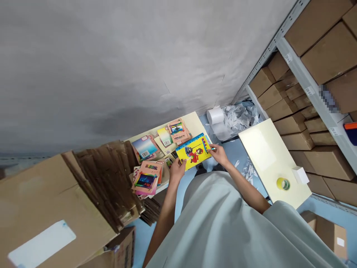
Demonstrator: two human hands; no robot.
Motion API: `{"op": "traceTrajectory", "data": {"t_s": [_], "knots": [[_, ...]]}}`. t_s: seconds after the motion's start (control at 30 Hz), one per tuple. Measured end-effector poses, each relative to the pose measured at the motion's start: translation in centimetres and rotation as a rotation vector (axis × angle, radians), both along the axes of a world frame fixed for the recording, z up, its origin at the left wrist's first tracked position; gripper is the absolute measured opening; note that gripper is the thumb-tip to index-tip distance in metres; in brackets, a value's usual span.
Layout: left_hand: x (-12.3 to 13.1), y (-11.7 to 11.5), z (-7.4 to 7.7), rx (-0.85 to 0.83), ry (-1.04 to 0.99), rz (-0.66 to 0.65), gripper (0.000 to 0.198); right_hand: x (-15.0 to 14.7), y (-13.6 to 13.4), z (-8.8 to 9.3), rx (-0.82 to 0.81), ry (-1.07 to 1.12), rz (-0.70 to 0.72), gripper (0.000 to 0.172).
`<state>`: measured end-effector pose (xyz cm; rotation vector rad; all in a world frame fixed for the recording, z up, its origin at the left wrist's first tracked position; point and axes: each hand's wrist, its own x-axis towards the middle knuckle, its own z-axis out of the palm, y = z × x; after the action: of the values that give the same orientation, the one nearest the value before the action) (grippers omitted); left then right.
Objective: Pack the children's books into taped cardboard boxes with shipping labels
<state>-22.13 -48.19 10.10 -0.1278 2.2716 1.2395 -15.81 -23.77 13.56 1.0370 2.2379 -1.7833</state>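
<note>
I hold a yellow booklet (193,152) with a cartoon figure on its cover and a blue edge, over the near end of a cream table (192,123). My left hand (177,167) grips its lower left corner, fingers closed. My right hand (219,153) pinches its right edge. On the table beyond lie several colourful packets: a pink-framed one (177,130), a blue one with a barcode (145,147), and a stack with rainbow covers (146,178) near my left hand.
A large cardboard box (50,208) with flat brown cardboard sheets (108,178) stands at left. A second cream table (272,160) at right bears a yellow tape roll (283,183) and a small white box (300,175). Metal shelving (306,82) holds brown cartons. A white roll (215,116) lies by crumpled plastic.
</note>
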Motion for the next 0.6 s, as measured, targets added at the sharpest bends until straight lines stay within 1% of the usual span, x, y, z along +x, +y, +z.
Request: {"op": "traceTrajectory", "data": {"t_s": [0.07,0.13,0.2,0.27,0.33,0.43,0.5,0.57,0.6], "knots": [[-0.4,0.7,0.8,0.144,0.001,0.047,0.041,1.0,0.5,1.8,-0.137,0.129,-0.125,0.045],[-0.8,2.2,1.9,0.262,0.030,0.038,0.048,2.6,1.6,4.1,-0.236,0.244,-0.223,0.050],[-1.4,4.5,3.3,0.340,0.085,-0.028,0.053,4.7,3.1,6.8,-0.301,0.317,-0.302,0.049],[-1.9,7.5,5.0,0.393,0.141,-0.120,0.058,7.3,4.7,9.4,-0.339,0.359,-0.376,0.048],[-2.2,10.9,7.0,0.411,0.219,-0.237,0.061,10.2,6.4,11.7,-0.356,0.389,-0.447,0.047],[-2.1,16.7,10.1,0.373,0.351,-0.516,0.057,14.8,9.1,14.0,-0.329,0.429,-0.537,0.046],[-1.2,20.8,11.9,0.363,0.343,-0.714,0.055,17.8,11.1,14.6,-0.289,0.451,-0.610,0.046],[0.6,24.9,13.1,0.379,0.234,-0.872,0.056,20.8,13.4,14.7,-0.256,0.469,-0.725,0.046],[1.7,26.8,13.5,0.396,0.153,-0.923,0.059,22.2,14.6,14.5,-0.247,0.477,-0.797,0.047]]}}
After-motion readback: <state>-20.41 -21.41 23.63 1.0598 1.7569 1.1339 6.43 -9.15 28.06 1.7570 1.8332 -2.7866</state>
